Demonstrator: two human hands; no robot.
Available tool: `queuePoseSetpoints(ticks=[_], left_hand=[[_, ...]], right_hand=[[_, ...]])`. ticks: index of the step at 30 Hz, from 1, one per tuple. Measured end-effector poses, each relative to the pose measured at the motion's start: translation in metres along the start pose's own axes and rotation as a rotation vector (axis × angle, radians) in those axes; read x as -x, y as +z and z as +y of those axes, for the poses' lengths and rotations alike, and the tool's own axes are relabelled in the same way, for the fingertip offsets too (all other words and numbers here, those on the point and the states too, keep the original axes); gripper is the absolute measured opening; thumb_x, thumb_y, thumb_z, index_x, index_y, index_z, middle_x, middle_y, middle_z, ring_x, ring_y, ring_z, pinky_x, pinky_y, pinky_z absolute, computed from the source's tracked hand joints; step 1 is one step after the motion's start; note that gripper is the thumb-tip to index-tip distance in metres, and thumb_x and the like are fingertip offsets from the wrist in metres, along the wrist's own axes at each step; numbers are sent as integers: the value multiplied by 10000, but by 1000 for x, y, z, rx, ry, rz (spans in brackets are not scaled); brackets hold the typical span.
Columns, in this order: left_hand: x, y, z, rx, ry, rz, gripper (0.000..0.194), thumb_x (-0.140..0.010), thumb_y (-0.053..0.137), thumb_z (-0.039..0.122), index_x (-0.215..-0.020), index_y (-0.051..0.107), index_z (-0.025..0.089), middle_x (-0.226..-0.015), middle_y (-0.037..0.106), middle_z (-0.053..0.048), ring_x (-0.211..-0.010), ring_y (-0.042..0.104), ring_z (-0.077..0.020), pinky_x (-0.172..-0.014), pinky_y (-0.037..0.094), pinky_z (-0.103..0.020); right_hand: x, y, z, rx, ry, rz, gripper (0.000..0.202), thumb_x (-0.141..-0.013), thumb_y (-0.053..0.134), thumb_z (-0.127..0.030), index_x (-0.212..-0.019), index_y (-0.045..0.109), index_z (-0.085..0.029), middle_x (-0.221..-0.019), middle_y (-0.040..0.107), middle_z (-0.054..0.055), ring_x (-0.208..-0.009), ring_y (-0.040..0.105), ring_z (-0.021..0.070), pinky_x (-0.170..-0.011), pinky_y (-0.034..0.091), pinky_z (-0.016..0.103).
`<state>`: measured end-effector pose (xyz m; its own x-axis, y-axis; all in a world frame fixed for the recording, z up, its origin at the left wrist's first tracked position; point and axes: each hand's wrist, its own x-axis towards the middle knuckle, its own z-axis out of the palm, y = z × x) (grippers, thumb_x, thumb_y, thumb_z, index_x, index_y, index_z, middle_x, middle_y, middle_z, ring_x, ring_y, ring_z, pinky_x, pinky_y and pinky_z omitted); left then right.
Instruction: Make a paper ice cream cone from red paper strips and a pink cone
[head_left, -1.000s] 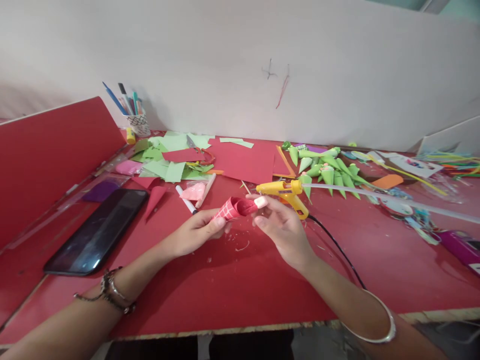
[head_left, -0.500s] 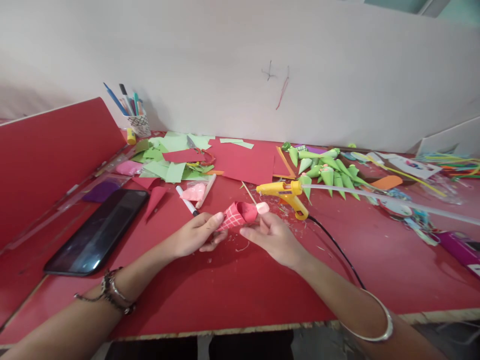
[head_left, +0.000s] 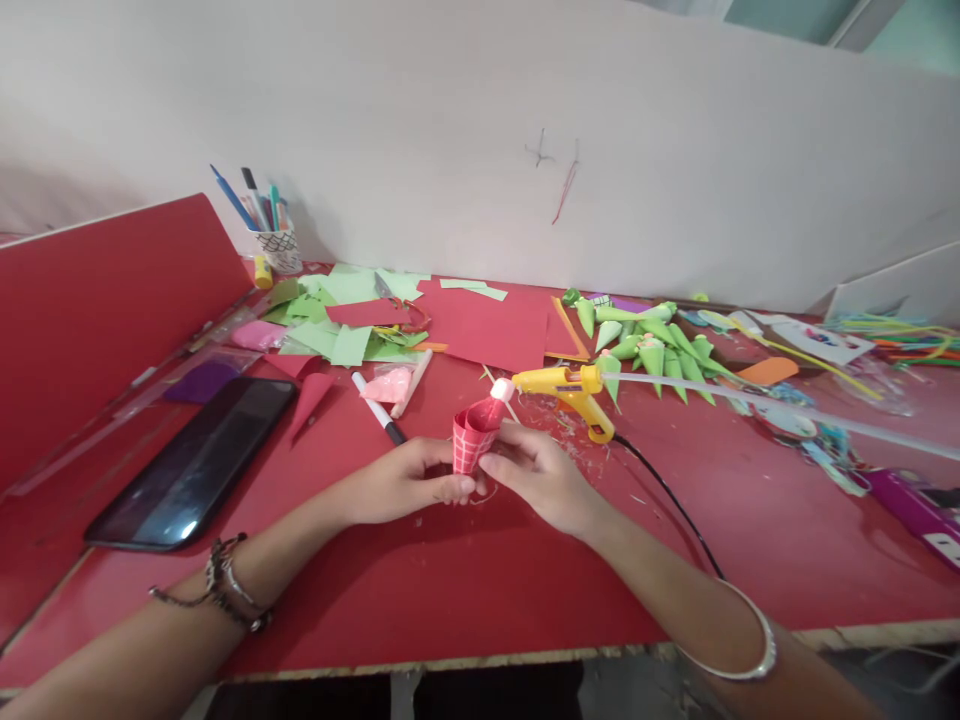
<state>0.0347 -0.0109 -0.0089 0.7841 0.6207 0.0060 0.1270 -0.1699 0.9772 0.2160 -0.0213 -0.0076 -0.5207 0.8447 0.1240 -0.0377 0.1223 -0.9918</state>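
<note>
Between my two hands stands a red paper cone with white grid lines, its open mouth up. A small white ball sits at the raised tip of its rim. My left hand pinches the cone low on its left side, thumb in front. On the other side my right hand is closed around the cone's right side, and some of its fingers are hidden behind the paper. Just beyond the right hand lies a yellow glue gun, its nozzle close to the white ball.
A phone lies at left, near red paper cones. A marker and a bag of pink clay are behind my left hand. Green paper scraps, red sheets and green cones line the back. A black cord runs right.
The cone has turned from lying sideways to upright, mouth up. My right hand has moved from the white ball down to the cone's side; my left thumb sits lower.
</note>
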Motion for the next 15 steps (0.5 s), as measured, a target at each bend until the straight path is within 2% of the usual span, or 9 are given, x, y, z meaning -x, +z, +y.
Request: queuePoseSetpoints(ticks=[2, 6, 10, 15], left_hand=[[-1, 0, 1, -83, 43, 43, 166, -806, 501, 268, -786, 582, 125, -720, 561, -10, -661, 495, -92, -624, 395, -189], [-3, 1, 2, -210, 81, 200, 169, -767, 554, 284, -734, 602, 126, -685, 590, 0, -634, 503, -99, -620, 393, -197], [-3, -1, -1, -310, 23, 332, 224, -775, 531, 337, -735, 604, 129, -686, 591, 0, -633, 488, -107, -612, 380, -212], [-3, -4, -4, -500, -75, 417, 288, -769, 515, 389, -710, 595, 119, -625, 534, 11, -584, 413, -102, -545, 318, -216]], right_hand=[[0, 1, -2, 47, 3, 18, 136, -788, 515, -275, -884, 574, -198, -842, 570, 14, -734, 558, 125, -735, 461, 304], [-1, 0, -2, 88, 36, 38, 139, -787, 506, -259, -896, 564, -194, -850, 578, 19, -815, 542, 137, -756, 446, 301], [-1, -2, 3, 137, 90, 58, 157, -792, 495, -247, -926, 556, -191, -794, 579, 6, -693, 535, 104, -668, 447, 260], [-1, -4, 5, 219, 131, 54, 141, -794, 483, -245, -883, 577, -188, -695, 556, -13, -618, 513, 94, -597, 426, 239]])
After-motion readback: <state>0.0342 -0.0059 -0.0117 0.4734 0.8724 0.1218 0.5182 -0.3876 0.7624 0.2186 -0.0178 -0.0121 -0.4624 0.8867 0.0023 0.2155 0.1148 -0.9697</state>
